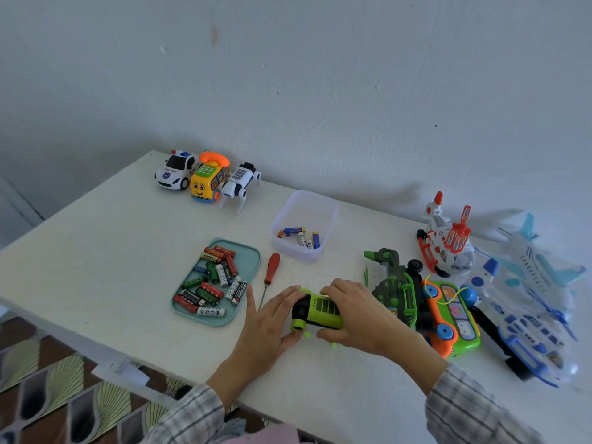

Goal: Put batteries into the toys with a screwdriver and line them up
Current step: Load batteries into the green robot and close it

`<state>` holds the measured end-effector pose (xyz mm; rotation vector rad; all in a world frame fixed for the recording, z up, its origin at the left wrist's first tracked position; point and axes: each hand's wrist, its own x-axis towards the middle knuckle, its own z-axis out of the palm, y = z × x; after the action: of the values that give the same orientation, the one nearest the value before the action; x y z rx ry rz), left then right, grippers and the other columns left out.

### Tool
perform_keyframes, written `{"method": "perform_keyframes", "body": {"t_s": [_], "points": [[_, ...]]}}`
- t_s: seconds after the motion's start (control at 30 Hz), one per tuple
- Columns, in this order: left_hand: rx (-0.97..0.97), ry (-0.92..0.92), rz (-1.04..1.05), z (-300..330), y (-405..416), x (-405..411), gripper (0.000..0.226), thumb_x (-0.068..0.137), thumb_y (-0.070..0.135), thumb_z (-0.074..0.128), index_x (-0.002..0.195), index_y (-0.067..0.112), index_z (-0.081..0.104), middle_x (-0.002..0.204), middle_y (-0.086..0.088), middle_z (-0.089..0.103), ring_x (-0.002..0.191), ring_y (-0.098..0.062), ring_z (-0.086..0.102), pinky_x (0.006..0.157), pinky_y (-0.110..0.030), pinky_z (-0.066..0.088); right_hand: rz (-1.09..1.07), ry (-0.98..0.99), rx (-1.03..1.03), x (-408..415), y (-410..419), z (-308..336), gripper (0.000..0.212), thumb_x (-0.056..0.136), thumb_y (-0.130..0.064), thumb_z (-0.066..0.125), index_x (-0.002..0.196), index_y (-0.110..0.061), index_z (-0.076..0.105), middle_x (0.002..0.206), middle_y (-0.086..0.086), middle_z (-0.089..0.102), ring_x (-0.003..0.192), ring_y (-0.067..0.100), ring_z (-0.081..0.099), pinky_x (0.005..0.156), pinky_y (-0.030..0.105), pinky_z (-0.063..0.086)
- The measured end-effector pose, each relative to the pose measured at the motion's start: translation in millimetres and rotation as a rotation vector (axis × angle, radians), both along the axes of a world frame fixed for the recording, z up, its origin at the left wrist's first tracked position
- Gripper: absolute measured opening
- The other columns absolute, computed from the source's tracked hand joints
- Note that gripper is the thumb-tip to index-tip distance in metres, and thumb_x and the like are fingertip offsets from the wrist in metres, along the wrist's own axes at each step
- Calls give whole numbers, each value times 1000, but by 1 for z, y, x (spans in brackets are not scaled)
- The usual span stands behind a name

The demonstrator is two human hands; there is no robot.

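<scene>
- Both hands hold a green toy car [318,310] on the white desk [112,251], the left hand [272,322] curled round its black front end and the right hand [355,310] over its rear.
- A red-handled screwdriver [270,274] lies just left of them, beside a teal tray [248,261] of batteries [213,283].
- A clear tub [306,216] holds a few more batteries.
- A green dinosaur toy [392,283] and an orange toy phone [451,315] crowd the right hand.
- Three toys stand in a row at the far edge, a police car [174,169] leftmost.

Far left corner: police car [175,170], phone bus [209,181], robot dog [239,184] in a row on the counter [96,251].
Centre: battery tray [253,254]; screwdriver [270,274] just right of it; tub [330,216] behind.
Right edge: toy heap, plane [528,302] outermost.
</scene>
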<state>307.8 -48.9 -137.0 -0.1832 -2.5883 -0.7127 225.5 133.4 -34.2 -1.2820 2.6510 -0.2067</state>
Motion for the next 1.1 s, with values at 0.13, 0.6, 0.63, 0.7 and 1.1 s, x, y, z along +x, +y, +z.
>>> {"method": "perform_keyframes", "body": {"t_s": [0.13, 0.6, 0.63, 0.7, 1.1], "points": [[-7, -4, 2, 0, 1, -1, 60, 86, 47, 54, 140, 32, 32, 143, 12, 47, 128, -2, 47, 109, -71, 6, -58, -32, -19, 4, 9, -4, 55, 87, -59, 51, 124, -18, 45, 109, -3, 41, 96, 12, 43, 89, 24, 37], [-11, -17, -17, -1, -1, -1, 61, 87, 46, 52, 143, 33, 31, 145, 14, 43, 130, -1, 44, 109, -68, 3, -217, -257, -261, 6, 5, 2, 42, 88, -53, 56, 107, -19, 42, 89, -5, 45, 75, 15, 48, 64, 27, 40], [-8, -21, -18, -1, 0, -1, 61, 87, 46, 52, 143, 34, 31, 146, 14, 43, 130, 0, 43, 109, -68, 3, -290, -310, -371, 4, 3, 4, 38, 89, -50, 56, 107, -19, 44, 87, -5, 48, 75, 15, 49, 62, 25, 39], [-14, -22, -18, 0, 0, -1, 60, 88, 47, 51, 143, 33, 30, 146, 14, 42, 131, 0, 42, 110, -67, 3, -438, -362, -490, -5, -2, 6, 40, 89, -45, 58, 115, -19, 45, 88, -5, 54, 79, 15, 53, 64, 22, 39], [66, -71, -86, 6, -2, 7, 62, 95, 61, 39, 149, 44, 14, 151, 16, 32, 138, 4, 29, 117, -47, -13, -626, -121, -155, -16, -15, 4, 43, 94, -38, 52, 128, -11, 50, 128, 9, 43, 120, 25, 38, 93, 31, 37]]}}
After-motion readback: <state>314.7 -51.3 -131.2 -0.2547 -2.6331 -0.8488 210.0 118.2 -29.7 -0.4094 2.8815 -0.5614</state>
